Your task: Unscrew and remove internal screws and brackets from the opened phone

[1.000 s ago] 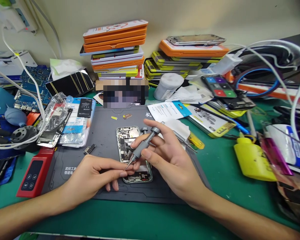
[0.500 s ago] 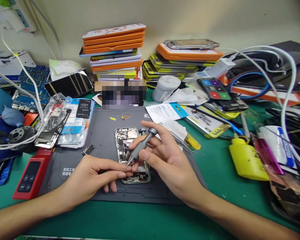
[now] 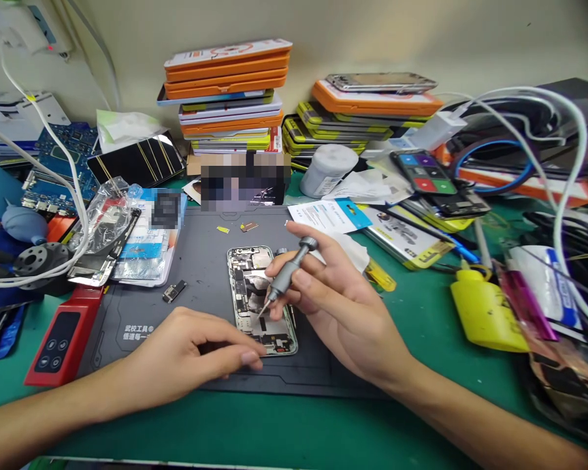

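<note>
My right hand (image 3: 345,303) grips a grey precision screwdriver (image 3: 287,277), its thin tip pointing down and left over an opened phone (image 3: 251,297). The phone lies on a dark grey mat (image 3: 196,261) with its inner parts exposed; my right fingers cover part of its right side. Beside the phone's lower left edge is my left hand (image 3: 191,352), thumb and index finger stretched out and slightly apart, with nothing visible between them. The index fingertip overlaps the phone's lower edge. A small dark phone component (image 3: 175,291) lies on the mat beyond my left hand.
A red device with buttons (image 3: 61,343) stands left of the mat. Boxes (image 3: 225,85) are stacked at the back. A yellow bottle (image 3: 487,313) and white cables (image 3: 575,163) occupy the right. Packaging (image 3: 149,241) and a blue circuit board (image 3: 61,163) lie on the left.
The screwdriver tip has lifted away from my left fingertips, moving up and right over the phone. My left thumb and index finger have come out of their pinch around the tip.
</note>
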The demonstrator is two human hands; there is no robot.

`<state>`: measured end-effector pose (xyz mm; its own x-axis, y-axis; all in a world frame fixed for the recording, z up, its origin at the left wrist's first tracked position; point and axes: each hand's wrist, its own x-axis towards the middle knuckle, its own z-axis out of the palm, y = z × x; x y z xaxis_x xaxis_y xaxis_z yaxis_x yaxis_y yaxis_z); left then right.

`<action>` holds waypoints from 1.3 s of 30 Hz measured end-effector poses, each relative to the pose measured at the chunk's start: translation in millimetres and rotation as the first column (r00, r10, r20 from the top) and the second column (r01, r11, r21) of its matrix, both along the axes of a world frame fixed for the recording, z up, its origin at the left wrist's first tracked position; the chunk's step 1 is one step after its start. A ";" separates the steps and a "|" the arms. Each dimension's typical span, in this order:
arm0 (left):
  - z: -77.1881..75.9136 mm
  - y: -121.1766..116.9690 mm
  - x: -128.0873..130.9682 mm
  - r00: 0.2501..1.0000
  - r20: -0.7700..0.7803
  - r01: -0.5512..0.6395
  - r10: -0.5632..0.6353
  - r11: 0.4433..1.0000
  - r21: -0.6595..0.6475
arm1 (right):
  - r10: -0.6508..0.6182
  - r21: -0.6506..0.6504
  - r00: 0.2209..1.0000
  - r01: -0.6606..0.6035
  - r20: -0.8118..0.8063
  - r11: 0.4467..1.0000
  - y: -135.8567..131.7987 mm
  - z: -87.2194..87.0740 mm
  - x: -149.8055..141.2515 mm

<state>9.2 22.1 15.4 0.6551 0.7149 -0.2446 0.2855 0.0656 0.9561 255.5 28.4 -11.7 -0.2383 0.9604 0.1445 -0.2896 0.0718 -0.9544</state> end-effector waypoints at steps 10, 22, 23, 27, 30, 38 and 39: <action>-6.3 -0.4 -7.2 0.993 0.110 -0.039 0.046 0.997 -0.065 | -0.373 0.735 0.868 0.014 0.327 0.678 -9.8 -7.9 -15.5; -7.6 0.1 -1.8 0.994 0.064 -0.078 0.087 0.989 -0.129 | -0.348 0.766 0.848 -0.100 0.399 0.635 -6.1 -10.6 -17.5; -6.9 0.1 -1.6 0.995 0.063 -0.073 0.082 0.990 -0.123 | -0.346 0.763 0.848 -0.101 0.402 0.639 -6.1 -10.5 -17.5; -3.7 0.7 -0.9 0.996 0.064 -0.050 0.057 0.993 -0.110 | -0.337 0.744 0.842 -0.109 0.422 0.659 -6.3 -9.6 -17.4; -2.5 0.9 -0.9 0.996 0.072 -0.042 0.050 0.993 -0.111 | -0.339 0.744 0.839 -0.111 0.426 0.659 -6.3 -8.7 -17.1; -1.8 0.9 -1.9 0.996 0.069 -0.040 0.048 0.993 -0.108 | -0.343 0.739 0.810 -0.158 0.476 0.654 -5.0 -0.8 -13.1; -1.7 1.0 -1.9 0.997 0.068 -0.040 0.047 0.993 -0.109 | -0.369 0.752 0.801 -0.146 0.471 0.643 -4.5 1.1 -12.5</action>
<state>7.3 23.2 13.6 0.6422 0.7151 -0.2761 0.2124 0.1801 0.9605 243.0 23.9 -10.6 -0.4147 0.6087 0.6764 0.3114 0.7934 -0.5230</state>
